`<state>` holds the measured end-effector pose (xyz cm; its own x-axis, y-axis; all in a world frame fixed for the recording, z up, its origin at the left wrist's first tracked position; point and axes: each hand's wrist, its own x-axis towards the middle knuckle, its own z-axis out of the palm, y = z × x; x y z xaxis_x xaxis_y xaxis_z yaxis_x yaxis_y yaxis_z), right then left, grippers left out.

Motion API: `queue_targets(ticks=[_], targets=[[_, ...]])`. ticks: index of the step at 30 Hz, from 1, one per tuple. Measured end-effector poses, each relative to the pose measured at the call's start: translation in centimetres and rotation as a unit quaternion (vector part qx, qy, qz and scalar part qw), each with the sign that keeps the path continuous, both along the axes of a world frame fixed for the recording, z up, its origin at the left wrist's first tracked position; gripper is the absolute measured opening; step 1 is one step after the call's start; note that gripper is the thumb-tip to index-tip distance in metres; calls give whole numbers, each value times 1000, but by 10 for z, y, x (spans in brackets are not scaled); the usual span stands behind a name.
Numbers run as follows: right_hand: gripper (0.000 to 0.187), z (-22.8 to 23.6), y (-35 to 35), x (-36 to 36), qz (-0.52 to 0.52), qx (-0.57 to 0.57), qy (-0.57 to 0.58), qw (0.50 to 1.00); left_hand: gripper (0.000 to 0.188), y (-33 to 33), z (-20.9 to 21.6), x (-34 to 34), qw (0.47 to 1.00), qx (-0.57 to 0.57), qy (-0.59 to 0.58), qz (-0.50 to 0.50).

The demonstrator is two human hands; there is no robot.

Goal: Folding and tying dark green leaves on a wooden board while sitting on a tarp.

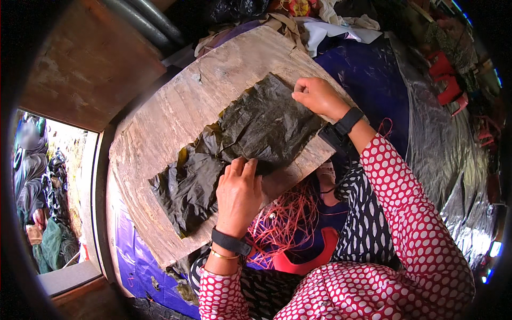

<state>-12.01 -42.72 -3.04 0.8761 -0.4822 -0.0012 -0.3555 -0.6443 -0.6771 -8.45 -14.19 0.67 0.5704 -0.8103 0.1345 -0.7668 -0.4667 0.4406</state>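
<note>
Wooden board (176,114), pale and grainy, reaching beneath the left grip (238,194) and slanting away up to the right grip (320,98). On top of it, dark, crinkled, leaf-like sheets (272,125), overlapping, ragged and yellowish along the far side, stretching from left of the left grip to just beside the right one. At the left grip, fingers bent down and touching the near edge of the sheets; cannot tell whether pinching or only pressing. At the right grip, fingers curled, thumb near the bent forefinger, close by the right-hand edge of the sheets; cannot tell whether holding that edge. Behind the left grip, a black wristband (232,242) and a gold-coloured bangle (223,255); behind the right, a black watch-like band (349,120) and a red sleeve with white dots (408,197). Below and between both grips, beyond the near edge of the board, a tangle of red strands (282,224) and, next to it, a curved red object (314,256). To the right of the right grip, dark blue sheeting (368,80), then crumpled clear plastic (442,149) farther out. Well left of the left grip, dark and green bundles (50,234) through an opening.
</note>
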Motion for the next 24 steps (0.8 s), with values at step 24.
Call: queue_targets(ticks=[24], targets=[[13,-4,7,-70,82,-120,24,989,38,-134,-31,-3,995,-17,-13,-102]])
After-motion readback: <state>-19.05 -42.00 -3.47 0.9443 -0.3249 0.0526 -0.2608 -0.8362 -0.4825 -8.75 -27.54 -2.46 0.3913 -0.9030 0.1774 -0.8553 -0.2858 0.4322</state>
